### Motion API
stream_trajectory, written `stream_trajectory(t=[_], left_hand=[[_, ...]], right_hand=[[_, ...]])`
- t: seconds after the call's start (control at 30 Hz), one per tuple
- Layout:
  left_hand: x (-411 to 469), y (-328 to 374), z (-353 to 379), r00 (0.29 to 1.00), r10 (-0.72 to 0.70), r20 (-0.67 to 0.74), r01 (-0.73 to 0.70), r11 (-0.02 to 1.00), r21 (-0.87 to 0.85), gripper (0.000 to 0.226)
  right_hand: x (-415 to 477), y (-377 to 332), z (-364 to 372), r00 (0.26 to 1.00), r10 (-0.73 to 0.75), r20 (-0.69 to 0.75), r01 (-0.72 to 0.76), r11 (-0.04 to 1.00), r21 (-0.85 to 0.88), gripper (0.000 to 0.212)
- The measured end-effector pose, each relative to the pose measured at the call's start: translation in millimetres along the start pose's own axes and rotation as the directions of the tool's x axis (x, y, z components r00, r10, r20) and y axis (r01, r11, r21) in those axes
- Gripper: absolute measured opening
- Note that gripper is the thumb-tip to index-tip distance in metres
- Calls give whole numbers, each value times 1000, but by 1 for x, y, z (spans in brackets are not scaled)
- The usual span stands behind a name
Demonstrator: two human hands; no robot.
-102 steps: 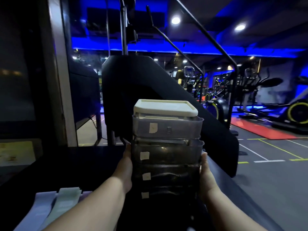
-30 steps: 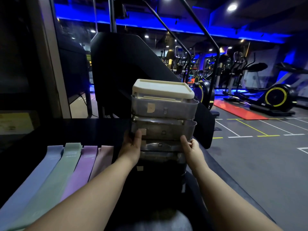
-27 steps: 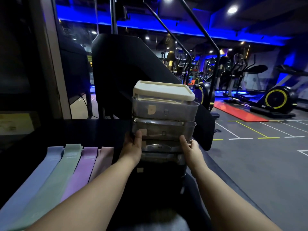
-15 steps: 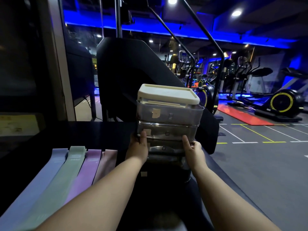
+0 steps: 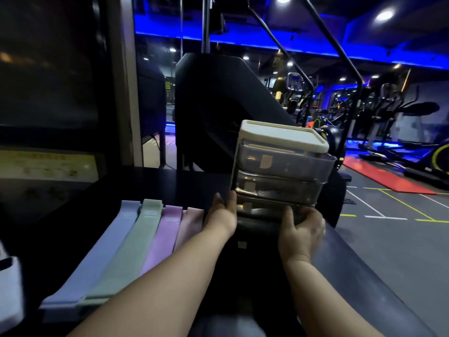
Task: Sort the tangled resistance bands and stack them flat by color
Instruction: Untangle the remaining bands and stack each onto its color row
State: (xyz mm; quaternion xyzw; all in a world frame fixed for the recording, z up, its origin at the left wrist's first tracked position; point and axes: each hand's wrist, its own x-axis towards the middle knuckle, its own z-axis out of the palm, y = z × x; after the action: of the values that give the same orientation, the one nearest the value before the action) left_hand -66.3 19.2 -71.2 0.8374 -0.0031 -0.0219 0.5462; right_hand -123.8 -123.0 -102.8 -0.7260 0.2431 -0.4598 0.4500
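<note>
Several flat resistance bands lie side by side on the dark table: a blue band (image 5: 97,259), a green band (image 5: 128,251), a purple band (image 5: 162,237) and a pink band (image 5: 188,224), partly under my left forearm. A clear stacked drawer box (image 5: 281,166) with a cream lid stands to their right. My left hand (image 5: 222,215) grips the box's lower left side. My right hand (image 5: 301,229) grips its lower front right. The lowest drawers are dark and hard to make out.
The black table (image 5: 170,186) carries everything, and its right edge drops to the gym floor (image 5: 388,239). A big black machine (image 5: 218,105) with slanted rails stands just behind the box. A white object (image 5: 9,288) sits at the far left edge.
The view has shifted so box and bands sit farther right. My right hand has slid lower and forward on the box. Compared with 3.4 s ago, both hands hold it lower.
</note>
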Motion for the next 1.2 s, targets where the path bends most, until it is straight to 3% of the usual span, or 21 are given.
stream_trajectory(t=[0.1, 0.27, 0.43, 0.63, 0.83, 1.0, 1.2], left_hand=[[-10, -13, -27, 998, 53, -29, -52, 997, 59, 61], [-26, -44, -82, 981, 132, -143, -85, 951, 296, 36], [-34, -81, -146, 967, 115, -226, 17, 860, 510, 25], [-33, -120, -204, 957, -74, -280, 220, 814, 538, 32], [-23, -141, -222, 924, -305, -230, 382, 748, 542, 55], [-12, -150, -229, 921, -325, -214, 388, 720, 576, 55], [-1, -148, -238, 936, -312, -160, 341, 702, 625, 40]], right_hand=[[-25, -15, 19, 986, -88, 138, 88, 996, 4, 22], [-68, -42, 61, 906, -121, 406, 128, 992, 10, 12], [-110, -68, 100, 740, -159, 653, 240, 970, -35, 8], [-147, -86, 138, 493, -179, 851, 411, 911, -47, 20], [-169, -106, 160, 277, -169, 946, 584, 811, -26, 31], [-182, -114, 174, 136, -195, 971, 758, 652, 25, 32], [-186, -112, 180, 105, -175, 979, 790, 613, 25, 35]])
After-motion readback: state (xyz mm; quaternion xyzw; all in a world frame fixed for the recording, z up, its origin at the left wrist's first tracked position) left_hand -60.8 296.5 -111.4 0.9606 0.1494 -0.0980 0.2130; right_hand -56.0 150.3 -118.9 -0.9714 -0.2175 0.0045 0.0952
